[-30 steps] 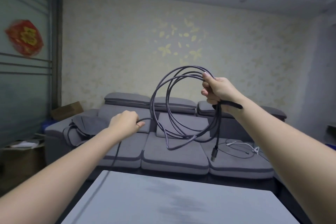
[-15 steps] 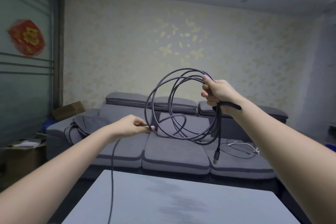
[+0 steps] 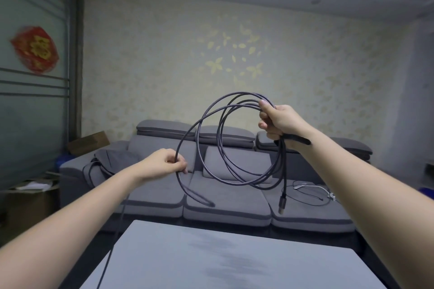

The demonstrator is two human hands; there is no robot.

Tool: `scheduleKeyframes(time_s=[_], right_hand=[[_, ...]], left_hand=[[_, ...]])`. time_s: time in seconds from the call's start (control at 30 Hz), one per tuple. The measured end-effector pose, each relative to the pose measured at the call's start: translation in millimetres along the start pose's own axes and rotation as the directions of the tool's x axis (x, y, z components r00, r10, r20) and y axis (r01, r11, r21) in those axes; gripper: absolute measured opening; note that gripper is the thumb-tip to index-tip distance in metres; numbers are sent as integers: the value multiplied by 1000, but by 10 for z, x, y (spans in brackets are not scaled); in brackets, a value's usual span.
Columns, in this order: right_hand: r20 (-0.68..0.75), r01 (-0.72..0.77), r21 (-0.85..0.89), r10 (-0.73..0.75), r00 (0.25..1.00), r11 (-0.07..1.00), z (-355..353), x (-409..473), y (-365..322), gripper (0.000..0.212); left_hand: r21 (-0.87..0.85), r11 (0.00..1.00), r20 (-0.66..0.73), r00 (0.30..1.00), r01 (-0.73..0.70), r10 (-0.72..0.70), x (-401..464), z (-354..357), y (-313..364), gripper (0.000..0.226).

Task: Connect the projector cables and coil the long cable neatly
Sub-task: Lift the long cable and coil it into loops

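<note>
Several loops of the long cable (image 3: 237, 138) now hang from the right hand (image 3: 279, 119), fingers curled tight around the bundle, up in front of the grey sofa (image 3: 225, 204). Left hand (image 3: 164, 164) pinches the loose strand lower and nearer me; half a second ago it sat closer to the coil, so it's drawn out a bigger new loop. Slack trails down beside the table (image 3: 211, 260), so coiling probably isn't done.

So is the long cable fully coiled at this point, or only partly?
Partly coiled. The right hand grips several loops of the long cable, while the left hand holds a loose stretch trailing down past the table.
</note>
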State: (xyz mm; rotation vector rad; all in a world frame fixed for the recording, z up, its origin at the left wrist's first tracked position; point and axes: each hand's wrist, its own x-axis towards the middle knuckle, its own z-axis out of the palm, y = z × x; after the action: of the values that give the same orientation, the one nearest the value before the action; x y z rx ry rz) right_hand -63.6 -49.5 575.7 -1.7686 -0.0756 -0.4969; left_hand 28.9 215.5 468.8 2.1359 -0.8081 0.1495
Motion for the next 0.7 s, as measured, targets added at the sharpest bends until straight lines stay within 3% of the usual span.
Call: scheduleKeyframes(time_s=[0.03,0.13,0.23,0.43,0.57,0.7], right_hand=[[2,5,-12,-5,1000,1000,8,-6,1,41],[17,14,-16,-13,1000,1000,36,-20,-4,41],[39,28,-21,-27,999,999,69,-33,-16,41],[133,56,-28,-52,990,998,146,-53,-32,41],[122,69,-21,-66,990,997,166,-43,-16,42],[54,128,-66,-125,991,990,118,-30,17,44]], left_hand=[[-62,998,18,1000,4,-3,-12,-5,6,13],[-349,936,101,995,50,-15,-22,-2,2,38],[-521,851,131,991,66,4,-7,-1,18,42],[-626,780,187,971,-2,152,-44,-127,115,39],[-516,853,142,973,-86,183,-26,-182,199,34],[-481,874,152,977,-60,151,-52,-275,136,38]])
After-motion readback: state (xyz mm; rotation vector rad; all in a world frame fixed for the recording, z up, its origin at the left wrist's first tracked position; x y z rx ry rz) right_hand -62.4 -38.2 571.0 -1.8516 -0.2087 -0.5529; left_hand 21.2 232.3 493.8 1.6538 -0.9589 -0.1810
